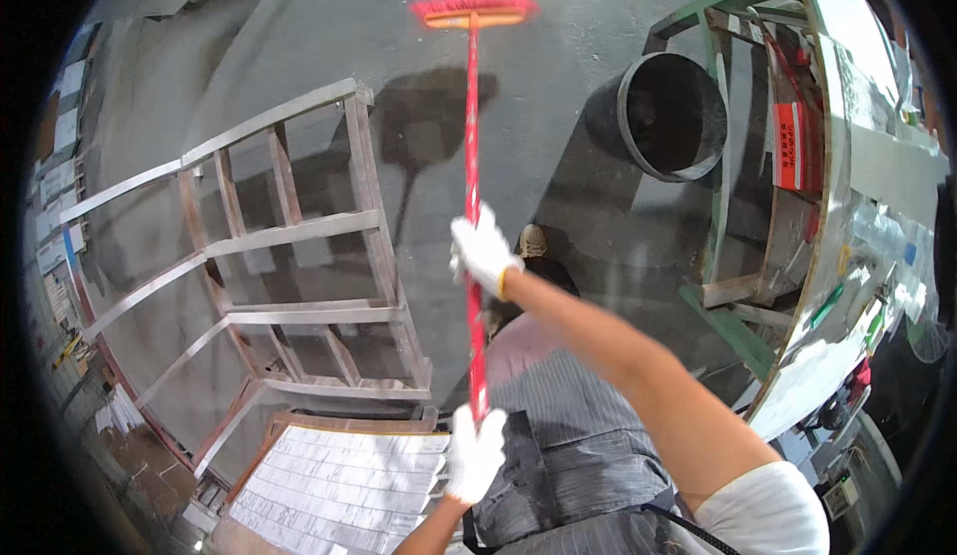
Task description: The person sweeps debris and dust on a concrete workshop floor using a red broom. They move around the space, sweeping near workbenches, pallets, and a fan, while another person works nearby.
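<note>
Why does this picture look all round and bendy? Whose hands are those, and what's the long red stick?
The camera sits on a person's head and looks down, so you see their own arms coming up from the bottom. Its lens is very wide, which bends straight edges near the rim.

Both hands wear white gloves. The right hand has its grip around the middle of a red broom handle, and the left hand holds the handle's near end. Far out on the grey concrete floor is the broom head with red bristles.

To the left stands an open wooden frame. To the right is a big black bucket beside a workbench with green legs.
</note>
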### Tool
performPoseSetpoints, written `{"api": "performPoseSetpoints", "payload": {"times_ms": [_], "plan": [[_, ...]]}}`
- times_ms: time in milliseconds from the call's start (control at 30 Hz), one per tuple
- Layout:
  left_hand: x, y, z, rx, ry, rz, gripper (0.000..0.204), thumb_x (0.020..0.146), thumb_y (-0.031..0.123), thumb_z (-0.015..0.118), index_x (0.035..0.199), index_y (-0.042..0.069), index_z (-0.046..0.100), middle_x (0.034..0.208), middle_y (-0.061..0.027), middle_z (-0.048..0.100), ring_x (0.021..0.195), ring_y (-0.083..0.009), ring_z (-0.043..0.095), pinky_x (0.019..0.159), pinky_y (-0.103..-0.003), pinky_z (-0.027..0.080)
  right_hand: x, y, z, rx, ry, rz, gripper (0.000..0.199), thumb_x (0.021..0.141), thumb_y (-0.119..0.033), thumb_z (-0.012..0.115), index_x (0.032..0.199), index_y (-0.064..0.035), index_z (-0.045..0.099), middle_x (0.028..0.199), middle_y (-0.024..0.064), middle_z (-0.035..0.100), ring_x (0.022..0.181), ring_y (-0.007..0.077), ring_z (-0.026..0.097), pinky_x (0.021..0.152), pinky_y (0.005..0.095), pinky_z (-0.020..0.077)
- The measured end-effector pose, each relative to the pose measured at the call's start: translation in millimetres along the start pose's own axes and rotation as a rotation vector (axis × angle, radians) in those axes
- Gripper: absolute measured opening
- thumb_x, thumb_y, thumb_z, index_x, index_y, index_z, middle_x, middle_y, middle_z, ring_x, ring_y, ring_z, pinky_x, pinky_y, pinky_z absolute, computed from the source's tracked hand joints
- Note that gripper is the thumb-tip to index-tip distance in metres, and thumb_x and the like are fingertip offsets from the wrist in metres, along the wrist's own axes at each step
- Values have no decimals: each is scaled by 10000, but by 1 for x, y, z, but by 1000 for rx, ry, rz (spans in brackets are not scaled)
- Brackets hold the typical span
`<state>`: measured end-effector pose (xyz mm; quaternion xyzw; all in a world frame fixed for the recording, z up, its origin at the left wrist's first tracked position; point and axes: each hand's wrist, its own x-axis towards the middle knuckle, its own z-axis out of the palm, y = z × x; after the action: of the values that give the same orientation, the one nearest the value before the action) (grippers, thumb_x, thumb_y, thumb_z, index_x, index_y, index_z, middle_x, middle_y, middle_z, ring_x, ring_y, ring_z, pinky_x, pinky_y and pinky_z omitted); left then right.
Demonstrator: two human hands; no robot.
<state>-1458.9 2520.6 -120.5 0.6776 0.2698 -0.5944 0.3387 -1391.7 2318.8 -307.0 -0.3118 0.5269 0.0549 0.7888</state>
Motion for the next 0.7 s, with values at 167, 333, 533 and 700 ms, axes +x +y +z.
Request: {"api": "performPoseSetpoints", "payload": {"times_ms": [167, 333, 533, 700], "plan": [[-65, -63, -87, 292, 260, -92, 233, 894, 230, 647, 930, 70, 482, 579, -23, 487, 415, -178, 478, 422, -348, 415, -41, 104, 16, -330, -170, 157, 516, 919, -327, 535, 1305, -25, 376, 981, 163, 614, 862, 254, 648, 659, 397, 569], [-27, -130, -178, 924, 111, -158, 417, 1024, 249, 461, 1387, 44, 468, 1055, -134, 569, 937, -254, 516, 809, -391, 423, 2, 51, -65, -780, 532, -154, 414, 832, -282, 578, 1171, -56, 506, 1165, 258, 594, 1075, 440, 582, 910, 485, 473], [4, -7, -149, 1088, 311, -126, 331, 962, 276, 537, 1153, 11, 587, 740, -133, 597, 631, -235, 568, 594, -398, 467, 124, -29, -288, -1477, 1089, -348, 835, 847, -425, 657, 1486, -24, 299, 1422, 124, 472, 1282, 264, 454, 1050, 411, 342], [14, 88, -125, 1214, 365, -102, 328, 957, 283, 551, 1152, 22, 586, 778, -149, 611, 681, -273, 586, 630, -416, 476, 172, -31, -360, -1448, 822, -127, 439, 905, -353, 596, 1263, -108, 530, 1072, 155, 653, 962, 341, 639, 824, 459, 482]]}}
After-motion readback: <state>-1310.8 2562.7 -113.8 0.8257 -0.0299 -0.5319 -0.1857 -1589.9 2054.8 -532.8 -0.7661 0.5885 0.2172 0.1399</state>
